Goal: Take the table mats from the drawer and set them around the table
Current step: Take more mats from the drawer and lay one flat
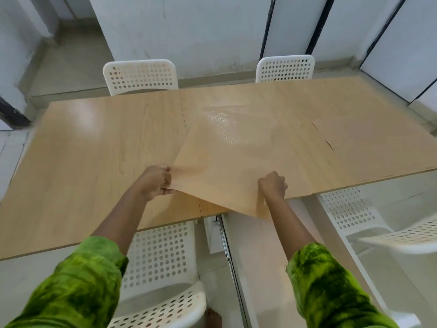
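We grip one tan table mat [227,162] with both hands: our left hand [155,182] has its fingers closed on the left edge, our right hand [272,184] is fisted on the near edge. The mat overhangs the wooden table's [94,150] near edge. Another mat [378,147] lies flat at right.

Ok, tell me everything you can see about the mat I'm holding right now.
The mat is a thin, flexible sheet in a light wood tone close to the table's own colour. It looks slightly see-through. Most of it lies flat on the tabletop; its near edge is lifted and bends, one corner hanging past the table's near edge. The left hand grips its left corner, the right hand its near edge.
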Tool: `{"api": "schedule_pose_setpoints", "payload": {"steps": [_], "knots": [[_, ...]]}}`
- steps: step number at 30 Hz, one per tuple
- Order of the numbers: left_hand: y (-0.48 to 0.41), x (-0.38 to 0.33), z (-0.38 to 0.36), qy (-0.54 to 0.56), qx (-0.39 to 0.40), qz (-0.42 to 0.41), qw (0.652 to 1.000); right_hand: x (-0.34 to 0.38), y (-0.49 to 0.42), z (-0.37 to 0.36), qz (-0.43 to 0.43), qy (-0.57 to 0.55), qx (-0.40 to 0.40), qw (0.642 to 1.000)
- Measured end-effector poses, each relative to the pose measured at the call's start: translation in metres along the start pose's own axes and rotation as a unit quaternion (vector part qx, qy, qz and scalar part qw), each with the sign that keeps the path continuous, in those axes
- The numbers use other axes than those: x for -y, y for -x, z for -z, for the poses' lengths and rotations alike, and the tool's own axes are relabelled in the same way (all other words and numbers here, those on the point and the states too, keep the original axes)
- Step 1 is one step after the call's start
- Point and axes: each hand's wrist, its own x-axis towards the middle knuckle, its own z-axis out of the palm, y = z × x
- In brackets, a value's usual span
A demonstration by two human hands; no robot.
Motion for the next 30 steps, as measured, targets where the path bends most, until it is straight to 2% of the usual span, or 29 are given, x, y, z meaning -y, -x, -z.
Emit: {"api": "schedule_pose_setpoints", "payload": {"steps": [2,4,6,9,13,15,18,23,30], "knots": [[0.003,0.005,0.018,0.081,0.002,0.007,0.997,0.000,0.001,-0.004,-0.028,-0.012,0.016,0.999],[0.006,0.013,0.022,0.231,-0.005,0.005,0.973,0.005,0.004,-0.011,-0.037,-0.025,0.030,0.999],[0.011,0.022,0.008,0.306,0.013,-0.004,0.952,0.010,0.008,-0.017,-0.042,-0.044,0.040,0.997],[0.017,0.037,-0.035,0.277,0.040,-0.002,0.960,0.015,0.016,-0.025,-0.044,-0.075,0.049,0.995],[0.004,0.035,-0.044,0.272,-0.107,-0.021,0.956,0.020,0.031,-0.040,-0.036,-0.097,0.086,0.991],[-0.003,0.031,-0.016,0.266,-0.130,-0.044,0.954,0.024,0.036,-0.045,-0.049,-0.105,0.094,0.989],[-0.005,0.031,0.042,0.245,-0.107,-0.058,0.962,0.034,0.038,-0.045,-0.052,-0.082,0.068,0.993],[0.005,0.042,0.139,0.260,-0.096,-0.065,0.959,0.051,0.028,-0.044,0.003,-0.044,0.012,0.999],[0.019,0.060,0.250,0.270,-0.087,-0.073,0.956,0.075,0.029,-0.067,0.060,-0.013,0.101,0.993]]}}
